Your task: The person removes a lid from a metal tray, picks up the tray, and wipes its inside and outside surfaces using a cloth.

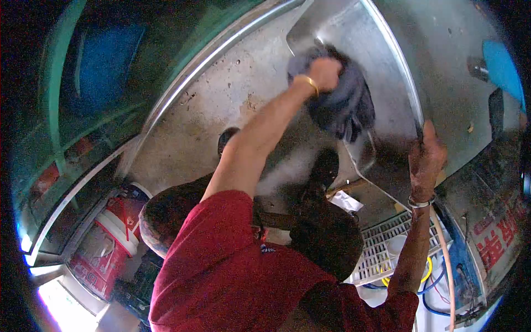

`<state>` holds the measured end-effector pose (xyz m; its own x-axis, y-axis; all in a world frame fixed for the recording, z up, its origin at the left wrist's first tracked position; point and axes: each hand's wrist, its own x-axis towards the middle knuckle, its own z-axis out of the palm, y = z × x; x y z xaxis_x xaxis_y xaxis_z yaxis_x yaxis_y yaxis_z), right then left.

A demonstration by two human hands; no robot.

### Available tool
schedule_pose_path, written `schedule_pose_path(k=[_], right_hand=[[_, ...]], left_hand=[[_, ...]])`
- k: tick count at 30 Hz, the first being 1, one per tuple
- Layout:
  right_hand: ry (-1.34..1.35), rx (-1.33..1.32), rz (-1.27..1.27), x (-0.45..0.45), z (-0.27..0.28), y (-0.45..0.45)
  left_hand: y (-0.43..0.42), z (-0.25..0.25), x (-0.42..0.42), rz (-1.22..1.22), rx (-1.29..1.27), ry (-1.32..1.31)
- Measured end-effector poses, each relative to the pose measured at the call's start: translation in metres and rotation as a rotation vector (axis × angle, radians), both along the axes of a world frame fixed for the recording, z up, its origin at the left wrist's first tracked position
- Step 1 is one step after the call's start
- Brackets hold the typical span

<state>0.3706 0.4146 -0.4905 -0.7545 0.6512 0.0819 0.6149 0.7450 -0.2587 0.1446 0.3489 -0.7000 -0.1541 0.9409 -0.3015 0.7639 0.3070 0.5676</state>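
Observation:
My left hand (325, 74), with a gold-coloured bracelet at the wrist, is closed on a dark cloth (345, 102) and blurred by motion. The bunched cloth lies against a grey metal panel (387, 72) that has a bright, narrow rim. Lower on the right, my right hand (427, 157) has its fingers wrapped round the panel's edge; a metal bangle circles that wrist. Part of the panel is hidden behind the cloth and my left hand.
Stained concrete floor (215, 99) lies to the left, bordered by a metal rail (182, 77). A white slatted crate (368, 257) and a pale hose (444, 260) are at lower right. A red bucket (97, 263) stands at lower left. White paper (345, 201) lies near my legs.

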Motion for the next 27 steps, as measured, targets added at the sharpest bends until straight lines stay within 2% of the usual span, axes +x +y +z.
schedule_pose_path(k=[1, 2, 4, 7, 8, 9, 11, 13, 14, 16, 17, 20, 22, 24, 25, 27], right_hand=[[-0.006, -0.031, 0.017, -0.002, 0.002, 0.001], [-0.012, -0.060, 0.034, -0.003, 0.004, 0.003], [0.017, -0.069, 0.041, -0.006, 0.010, 0.002], [-0.003, -0.074, 0.018, -0.002, 0.005, 0.001], [-0.048, -0.058, -0.007, -0.002, 0.003, 0.001], [-0.043, -0.062, -0.011, -0.003, 0.001, 0.001], [-0.051, -0.059, -0.030, -0.005, 0.001, 0.001], [0.010, -0.068, -0.004, -0.005, 0.004, -0.001], [0.065, -0.073, 0.025, -0.005, 0.006, 0.000], [0.023, -0.089, -0.001, -0.004, 0.004, 0.000], [-0.024, -0.109, -0.026, -0.002, 0.003, 0.000], [-0.038, -0.099, -0.025, -0.002, 0.002, -0.001], [-0.044, -0.096, -0.023, -0.004, 0.004, -0.005], [-0.045, -0.077, -0.037, -0.006, 0.007, -0.003], [-0.081, -0.103, -0.049, -0.004, 0.008, -0.004], [-0.115, -0.137, -0.060, -0.003, 0.007, -0.005]], left_hand=[[-0.013, -0.027, 0.028, -0.064, 0.046, -0.062], [-0.026, -0.029, 0.051, -0.252, -0.092, -0.082], [-0.049, 0.002, 0.065, -0.493, 0.009, -0.317], [-0.053, 0.008, 0.043, -0.537, -0.080, -0.422], [-0.052, 0.034, 0.027, -0.340, -0.143, -0.434], [-0.045, 0.054, 0.009, -0.433, -0.089, -0.151], [-0.036, 0.090, -0.021, -0.235, 0.033, 0.236], [-0.020, 0.107, -0.039, 0.155, 0.094, 0.321], [-0.017, 0.106, -0.038, 0.152, 0.100, 0.325], [-0.012, 0.093, -0.024, 0.517, 0.643, 0.330], [-0.016, 0.091, -0.003, 0.546, 0.497, 0.275], [-0.025, 0.043, 0.042, 0.415, 0.152, 0.229], [-0.024, 0.000, 0.041, 0.470, 0.144, 0.288], [-0.013, 0.022, 0.021, 0.177, -0.209, 0.429], [-0.011, 0.013, 0.016, 0.165, -0.214, 0.421], [-0.001, -0.008, -0.007, 0.161, 0.127, 0.820]])
